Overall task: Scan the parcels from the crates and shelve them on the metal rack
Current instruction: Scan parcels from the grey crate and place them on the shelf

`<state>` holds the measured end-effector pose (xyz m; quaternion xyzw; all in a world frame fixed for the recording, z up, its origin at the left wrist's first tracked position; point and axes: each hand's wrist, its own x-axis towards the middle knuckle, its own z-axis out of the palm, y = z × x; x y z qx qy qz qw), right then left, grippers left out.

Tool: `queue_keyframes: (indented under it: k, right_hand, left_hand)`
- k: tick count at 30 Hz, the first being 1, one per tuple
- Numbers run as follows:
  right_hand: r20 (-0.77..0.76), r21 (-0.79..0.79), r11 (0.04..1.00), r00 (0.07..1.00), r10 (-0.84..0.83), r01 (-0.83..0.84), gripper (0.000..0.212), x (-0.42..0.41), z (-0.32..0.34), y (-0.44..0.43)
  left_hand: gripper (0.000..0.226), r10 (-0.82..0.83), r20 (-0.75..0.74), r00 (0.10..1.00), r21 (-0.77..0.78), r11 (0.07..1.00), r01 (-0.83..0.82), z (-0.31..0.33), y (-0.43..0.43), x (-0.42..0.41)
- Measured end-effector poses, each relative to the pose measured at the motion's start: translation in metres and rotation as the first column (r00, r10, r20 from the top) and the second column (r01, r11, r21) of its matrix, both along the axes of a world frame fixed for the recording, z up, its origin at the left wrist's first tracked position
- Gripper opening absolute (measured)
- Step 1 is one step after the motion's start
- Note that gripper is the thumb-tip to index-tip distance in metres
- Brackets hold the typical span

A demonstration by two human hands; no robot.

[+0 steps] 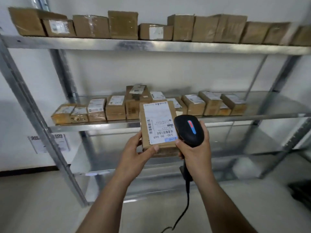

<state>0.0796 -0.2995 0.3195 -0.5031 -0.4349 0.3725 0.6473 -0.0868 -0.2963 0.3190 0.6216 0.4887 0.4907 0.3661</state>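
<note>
Two hands meet before the metal rack: the left grip pinches the lower corner of a flat cardboard parcel, long axis upright, white label facing the camera; just right of it, the right grip curls round a smooth black scanner beside the barcode.

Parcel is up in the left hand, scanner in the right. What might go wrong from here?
1. The left hand grips the parcel only at its lower end; it may slip.
2. The label carries two barcodes, and the scanner in the right hand sits close beside them, so a wrong read is possible.
3. The cable hangs loose and may snag during shelving.
</note>
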Motion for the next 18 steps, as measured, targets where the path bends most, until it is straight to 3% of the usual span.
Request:
queue_keyframes:
  k: [18]
  right_hand:
    - [-0.035,0.049,0.895,0.896,-0.443,0.444,0.084,0.242,-0.016,0.052]
  left_hand:
    - [0.053,-0.408,-0.066,0.911,-0.014,0.913,0.408,-0.003,0.118,0.257]
